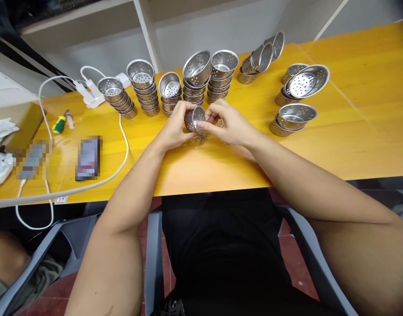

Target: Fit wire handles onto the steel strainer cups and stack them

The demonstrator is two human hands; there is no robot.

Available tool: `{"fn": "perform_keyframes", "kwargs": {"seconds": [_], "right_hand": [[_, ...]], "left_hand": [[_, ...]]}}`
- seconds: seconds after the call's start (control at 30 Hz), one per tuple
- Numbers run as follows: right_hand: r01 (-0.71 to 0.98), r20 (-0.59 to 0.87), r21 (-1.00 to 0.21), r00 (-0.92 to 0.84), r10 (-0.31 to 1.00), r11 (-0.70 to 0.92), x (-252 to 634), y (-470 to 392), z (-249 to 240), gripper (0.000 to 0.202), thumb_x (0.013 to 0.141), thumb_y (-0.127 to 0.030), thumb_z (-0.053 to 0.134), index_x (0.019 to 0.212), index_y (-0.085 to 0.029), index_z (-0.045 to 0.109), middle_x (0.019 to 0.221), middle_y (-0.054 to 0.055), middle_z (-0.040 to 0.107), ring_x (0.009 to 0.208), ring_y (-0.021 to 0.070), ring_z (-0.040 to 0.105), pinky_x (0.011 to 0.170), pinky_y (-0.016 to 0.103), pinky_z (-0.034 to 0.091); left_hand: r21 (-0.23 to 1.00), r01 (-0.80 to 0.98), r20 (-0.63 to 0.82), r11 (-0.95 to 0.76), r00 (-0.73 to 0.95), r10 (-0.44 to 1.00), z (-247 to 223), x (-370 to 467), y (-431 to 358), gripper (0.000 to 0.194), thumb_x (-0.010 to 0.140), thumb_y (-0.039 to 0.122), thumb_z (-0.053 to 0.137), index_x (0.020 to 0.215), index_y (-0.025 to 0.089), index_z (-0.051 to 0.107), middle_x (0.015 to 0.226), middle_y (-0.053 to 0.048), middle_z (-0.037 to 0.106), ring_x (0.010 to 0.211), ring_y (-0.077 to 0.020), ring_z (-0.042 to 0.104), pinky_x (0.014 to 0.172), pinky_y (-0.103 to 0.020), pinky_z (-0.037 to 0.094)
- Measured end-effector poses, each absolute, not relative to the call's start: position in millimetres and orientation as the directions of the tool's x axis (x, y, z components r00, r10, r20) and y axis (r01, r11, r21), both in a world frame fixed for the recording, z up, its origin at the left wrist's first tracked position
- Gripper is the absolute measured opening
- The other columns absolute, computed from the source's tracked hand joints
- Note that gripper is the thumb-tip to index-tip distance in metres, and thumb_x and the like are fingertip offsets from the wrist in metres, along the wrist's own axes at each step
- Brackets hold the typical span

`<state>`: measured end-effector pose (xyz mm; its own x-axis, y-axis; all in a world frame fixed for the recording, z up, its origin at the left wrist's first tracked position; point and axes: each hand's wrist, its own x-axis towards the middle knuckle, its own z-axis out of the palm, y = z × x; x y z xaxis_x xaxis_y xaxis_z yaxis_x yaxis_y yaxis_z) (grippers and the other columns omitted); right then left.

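My left hand point(175, 127) is wrapped round a small perforated metal cup point(195, 119), which is tilted on its side. At the cup's right edge, my right hand point(229, 123) has its fingers curled together, the thumb against the rim. Whatever the right fingertips pinch is too small to make out. Thin bent metal wires point(200, 139) lie on the table just below the cup, partly hidden by both hands. Behind my hands stand stacks of similar perforated cups, among them one tall stack point(223, 83) and a neighbouring stack point(195, 87).
More cups point(295, 116) sit at the right on the yellow table point(359, 145), and a leaning stack point(262, 57) is at the back. To the left are a white power strip point(94, 97), a cable point(124, 145), a green-yellow screwdriver point(59, 124) and a phone point(88, 158). Another person's leg point(7, 254) shows lower left.
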<state>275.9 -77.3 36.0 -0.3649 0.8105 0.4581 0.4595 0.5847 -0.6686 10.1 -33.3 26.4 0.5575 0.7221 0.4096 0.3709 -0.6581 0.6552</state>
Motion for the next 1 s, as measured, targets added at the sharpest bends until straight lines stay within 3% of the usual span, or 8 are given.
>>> {"fn": "perform_keyframes", "kwargs": {"seconds": [0.17,0.33,0.43,0.57,0.7,0.8,0.9,1.0], "right_hand": [[0.412,0.386,-0.760,-0.335,0.860,0.502,276.1,-73.3,29.3,0.081,0.093,-0.108,0.083,0.098,-0.029,0.066,0.104,0.009,0.072,0.093,0.0303,0.069,0.097,0.059,0.069],[0.456,0.441,-0.691,-0.349,0.827,0.561,275.9,-78.8,34.7,0.070,0.101,-0.097,0.084,0.097,-0.029,0.070,0.112,0.014,0.075,0.104,0.0356,0.073,0.104,0.064,0.071],[0.411,0.456,-0.706,-0.359,0.814,0.577,277.3,-80.2,42.7,0.072,0.100,-0.099,0.085,0.096,-0.029,0.071,0.112,0.014,0.076,0.107,0.0358,0.074,0.107,0.065,0.070],[0.178,0.400,-0.823,-0.493,0.772,0.540,294.2,-72.1,50.9,0.075,0.092,-0.103,0.089,0.095,-0.029,0.074,0.116,0.012,0.081,0.105,0.0322,0.077,0.102,0.058,0.072],[0.373,0.372,-0.706,-0.526,0.764,0.601,320.0,-57.8,43.2,0.069,0.092,-0.099,0.092,0.102,-0.031,0.082,0.116,0.012,0.079,0.108,0.0359,0.076,0.107,0.064,0.071],[0.499,0.354,-0.598,-0.538,0.765,0.627,323.8,-56.0,37.6,0.068,0.095,-0.091,0.094,0.122,-0.029,0.087,0.127,0.015,0.076,0.109,0.0376,0.075,0.111,0.068,0.069],[0.433,0.425,-0.592,-0.549,0.719,0.680,312.8,-66.1,45.7,0.060,0.104,-0.081,0.088,0.138,-0.031,0.086,0.140,0.016,0.077,0.117,0.0389,0.076,0.109,0.063,0.069],[0.353,0.402,-0.613,-0.630,0.665,0.706,308.2,-80.6,64.0,0.047,0.114,-0.078,0.077,0.125,-0.034,0.090,0.125,0.011,0.085,0.108,0.0352,0.079,0.099,0.057,0.069]], "left_hand": [[0.578,0.395,0.445,-0.714,0.581,0.681,24.8,11.6,-27.8,0.084,0.093,0.078,0.097,0.152,0.029,0.063,0.158,-0.016,0.067,0.161,-0.0456,0.064,0.144,-0.070,0.051],[0.548,0.370,0.479,-0.750,0.596,0.644,25.9,11.5,-26.6,0.074,0.098,0.067,0.095,0.151,0.028,0.061,0.159,-0.017,0.067,0.159,-0.0435,0.066,0.143,-0.069,0.053],[0.569,0.370,0.469,-0.735,0.588,0.659,28.7,7.6,-28.2,0.078,0.097,0.073,0.096,0.151,0.029,0.061,0.160,-0.017,0.070,0.157,-0.0420,0.069,0.141,-0.066,0.056],[0.686,0.351,0.387,-0.638,0.567,0.727,31.0,-4.9,-29.1,0.093,0.091,0.086,0.096,0.154,0.026,0.062,0.158,-0.018,0.075,0.148,-0.0380,0.075,0.132,-0.057,0.063],[0.694,0.399,0.342,-0.599,0.550,0.762,33.6,-13.4,-30.5,0.103,0.079,0.098,0.100,0.146,0.024,0.074,0.155,-0.017,0.076,0.149,-0.0404,0.074,0.125,-0.056,0.068],[0.729,0.392,0.306,-0.561,0.546,0.780,33.5,-8.2,-34.7,0.110,0.078,0.102,0.098,0.150,0.022,0.075,0.158,-0.020,0.076,0.151,-0.0417,0.076,0.123,-0.055,0.071],[0.830,0.265,0.283,-0.490,0.557,0.781,29.4,3.7,-39.4,0.113,0.080,0.101,0.098,0.156,0.022,0.068,0.166,-0.021,0.076,0.152,-0.0400,0.081,0.127,-0.055,0.071],[0.887,0.145,0.279,-0.437,0.586,0.761,25.0,11.5,-41.8,0.110,0.079,0.097,0.102,0.155,0.026,0.065,0.167,-0.019,0.078,0.153,-0.0382,0.082,0.132,-0.055,0.070]]}}
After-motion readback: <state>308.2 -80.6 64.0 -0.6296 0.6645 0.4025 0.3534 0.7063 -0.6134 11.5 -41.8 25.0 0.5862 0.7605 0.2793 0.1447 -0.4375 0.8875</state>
